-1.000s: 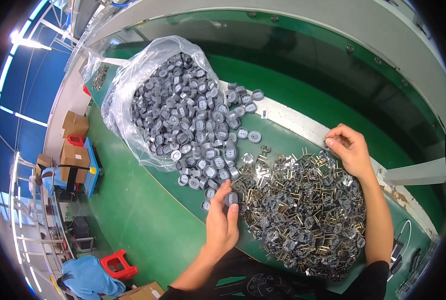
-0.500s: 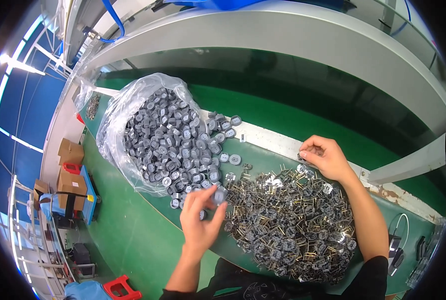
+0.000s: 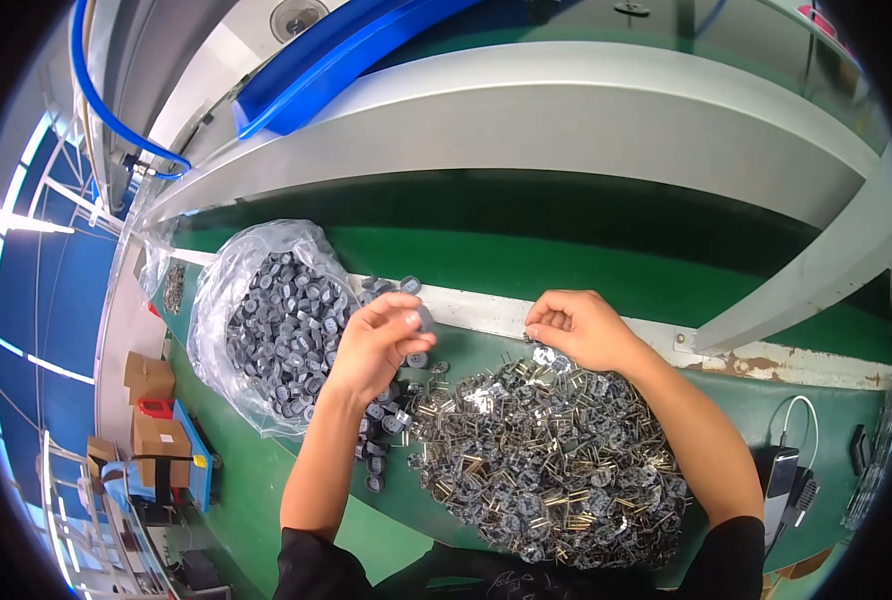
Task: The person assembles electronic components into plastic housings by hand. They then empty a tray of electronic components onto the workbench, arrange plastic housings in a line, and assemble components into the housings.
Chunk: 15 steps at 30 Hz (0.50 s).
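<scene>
Between the thumb and fingers of my left hand (image 3: 368, 345) is a round grey plastic cap (image 3: 426, 319), held on edge above the bench near its far strip. My right hand (image 3: 584, 328) is closed in a pinch over the far side of the pin-part heap. At its fingertips shows a small dark part (image 3: 531, 336), mostly covered, its kind unclear. A broad heap of dark parts with brass-coloured pins (image 3: 556, 460) lies below both hands. To the left, a clear plastic bag (image 3: 211, 345) lies open, full of grey round caps (image 3: 284, 330), with some spilled beside my left wrist.
A white strip (image 3: 481, 311) edges the green bench, with a dark green surface (image 3: 526, 258) beyond. A grey metal post (image 3: 796, 270) rises at the right. Near it lies a black device with a white cable (image 3: 778, 470). Cartons (image 3: 161, 440) stand on a blue cart at left.
The view has tilted upward. My left hand has moved farther from my body with the grey cap, and its palm has turned. My right hand stays pinched near the heap's far side.
</scene>
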{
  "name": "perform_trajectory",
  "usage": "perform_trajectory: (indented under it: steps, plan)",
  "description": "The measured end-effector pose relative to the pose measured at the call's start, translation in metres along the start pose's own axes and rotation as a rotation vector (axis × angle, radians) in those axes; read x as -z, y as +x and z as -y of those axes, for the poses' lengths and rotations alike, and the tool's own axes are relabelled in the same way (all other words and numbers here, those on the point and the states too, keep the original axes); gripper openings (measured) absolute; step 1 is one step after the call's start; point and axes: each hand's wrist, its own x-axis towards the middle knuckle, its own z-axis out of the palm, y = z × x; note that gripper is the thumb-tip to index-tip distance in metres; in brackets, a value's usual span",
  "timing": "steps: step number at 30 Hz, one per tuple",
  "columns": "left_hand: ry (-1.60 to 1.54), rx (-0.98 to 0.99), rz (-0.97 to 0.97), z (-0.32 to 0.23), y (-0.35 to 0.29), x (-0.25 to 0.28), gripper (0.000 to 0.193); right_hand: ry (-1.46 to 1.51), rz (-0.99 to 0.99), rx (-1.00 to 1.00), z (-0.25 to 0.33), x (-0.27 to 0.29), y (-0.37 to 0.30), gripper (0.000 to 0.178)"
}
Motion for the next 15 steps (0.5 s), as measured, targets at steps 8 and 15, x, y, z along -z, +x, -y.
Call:
perform_trajectory:
  steps: [8, 15]
  plan:
    - [-0.269, 0.089, 0.018, -0.014, 0.029, 0.002, 0.027, -0.036, 0.006, 0.035, -0.002, 0.001, -0.002, 0.014]
    - [1.103, -0.418, 0.074, -0.03, 0.058, -0.005, 0.017, -0.046, 0.005, -0.002, 0.002, 0.003, 0.003, 0.014]
